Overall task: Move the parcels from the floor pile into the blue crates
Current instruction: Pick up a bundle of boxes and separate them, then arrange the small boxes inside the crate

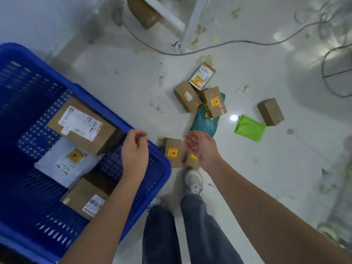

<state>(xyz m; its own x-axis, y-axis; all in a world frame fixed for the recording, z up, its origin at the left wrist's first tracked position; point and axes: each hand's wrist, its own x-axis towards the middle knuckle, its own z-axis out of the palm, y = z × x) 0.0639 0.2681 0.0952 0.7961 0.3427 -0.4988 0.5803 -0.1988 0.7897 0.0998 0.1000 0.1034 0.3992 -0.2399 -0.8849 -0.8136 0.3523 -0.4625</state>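
Hovering empty with loosely curled fingers, the left hand (pixel 134 149) hung over the perforated blue plastic crate's (pixel 161 159) rim; the right hand (pixel 202 149), fingers relaxed, hung above two brown cardboard parcels with yellow stickers (pixel 173 152). Crate contents: large brown labelled carton (pixel 82 124), white mailer bag (pixel 62 164), smaller brown carton (pixel 85 201). Floor pile beyond: three brown boxes (pixel 200 90) on a teal bag (pixel 204 124).

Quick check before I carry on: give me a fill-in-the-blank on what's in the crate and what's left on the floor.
1. The crate beside the person is ____ in colour.
2. The flat bag lying by itself near the lone brown box is ____.
3. Both hands, left hand and right hand, currently hold ____.

Missing words: blue; green; nothing
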